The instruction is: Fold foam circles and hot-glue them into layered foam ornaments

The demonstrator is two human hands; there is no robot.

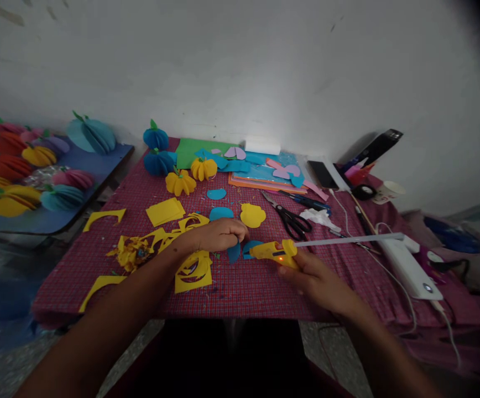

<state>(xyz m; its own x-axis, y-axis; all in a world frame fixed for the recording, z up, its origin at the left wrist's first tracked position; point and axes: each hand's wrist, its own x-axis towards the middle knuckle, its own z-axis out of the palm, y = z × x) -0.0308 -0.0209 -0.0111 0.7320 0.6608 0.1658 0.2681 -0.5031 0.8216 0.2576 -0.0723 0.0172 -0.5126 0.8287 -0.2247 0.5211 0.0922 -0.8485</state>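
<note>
My right hand is wrapped round a yellow glue gun with a small orange light lit and a long glue stick jutting from its back. The nozzle points left, over a blue paper cutout on the cloth. My left hand is closed in a pinch on a folded blue paper piece, just left of the nozzle. Beyond my hands lie more blue paper cutouts and a stack of yellow paper cutouts. Yellow paper offcuts are beside my left wrist.
Black scissors lie ahead of my right hand. A white power strip with cables sits at the right. Finished paper pumpkins stand at the back left and others on a blue table. Coloured sheets are stacked near the wall.
</note>
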